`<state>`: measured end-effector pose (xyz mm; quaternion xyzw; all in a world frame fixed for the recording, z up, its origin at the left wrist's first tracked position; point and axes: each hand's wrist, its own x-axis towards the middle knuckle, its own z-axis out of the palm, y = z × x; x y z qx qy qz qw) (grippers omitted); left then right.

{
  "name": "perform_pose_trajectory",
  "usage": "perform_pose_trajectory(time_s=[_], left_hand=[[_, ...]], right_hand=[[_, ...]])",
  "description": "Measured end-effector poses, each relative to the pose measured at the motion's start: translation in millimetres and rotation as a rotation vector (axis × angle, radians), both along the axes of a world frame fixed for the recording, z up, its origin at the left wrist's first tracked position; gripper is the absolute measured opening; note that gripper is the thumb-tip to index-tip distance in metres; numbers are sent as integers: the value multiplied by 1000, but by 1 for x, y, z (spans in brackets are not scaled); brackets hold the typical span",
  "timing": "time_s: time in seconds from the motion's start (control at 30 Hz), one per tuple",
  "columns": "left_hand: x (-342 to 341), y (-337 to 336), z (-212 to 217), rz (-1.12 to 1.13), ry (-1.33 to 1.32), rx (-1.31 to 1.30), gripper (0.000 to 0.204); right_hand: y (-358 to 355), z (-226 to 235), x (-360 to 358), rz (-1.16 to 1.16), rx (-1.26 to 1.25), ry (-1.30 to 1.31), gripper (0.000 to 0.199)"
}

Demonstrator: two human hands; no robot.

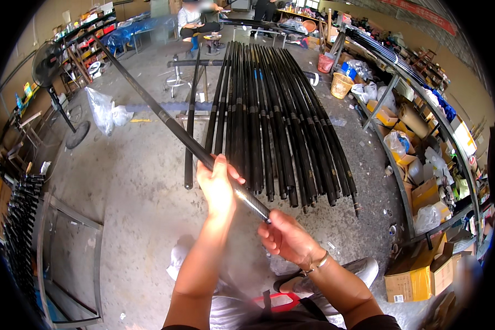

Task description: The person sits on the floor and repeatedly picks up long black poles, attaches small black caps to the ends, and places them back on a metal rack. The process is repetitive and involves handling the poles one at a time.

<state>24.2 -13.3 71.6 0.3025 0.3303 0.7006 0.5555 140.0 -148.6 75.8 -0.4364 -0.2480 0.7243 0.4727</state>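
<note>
A long, dark pole (165,116) with a woven sheen near its near end runs from my hands up to the far left. My left hand (219,184) is wrapped round it a little way from that end. At the near end itself, my right hand (287,236) has its thumb and curled fingers on the tip; a bracelet circles that wrist. Beyond my hands, several similar black poles (253,126) lie side by side on a low stand (203,63). One black pole (190,132) lies apart on their left.
At right stands a metal rack (388,102) crowded with bags and boxes, with an opened cardboard box (415,275) below. A standing fan (55,82) and a plastic bag (100,110) are at left. Dark rods fill a metal frame (74,220) at lower left. A person (192,25) sits far back.
</note>
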Motion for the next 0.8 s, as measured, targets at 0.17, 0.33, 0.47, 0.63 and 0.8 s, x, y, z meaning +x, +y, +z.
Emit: perform_pose_trajectory(time_s=[0.17, 0.33, 0.47, 0.63, 0.8], left_hand=[[1, 2, -1, -2, 5, -13, 12], [2, 2, -2, -6, 18, -6, 12], [2, 2, -2, 3, 14, -20, 12], [0, 3, -4, 7, 11, -11, 12], [1, 4, -5, 8, 8, -30, 12]], right_hand=[[4, -5, 6, 29, -44, 86, 42], [4, -7, 11, 129, -139, 396, 31], [1, -3, 1, -44, 51, 49, 26], [2, -6, 6, 34, -26, 114, 40], [6, -8, 8, 57, -61, 265, 48]])
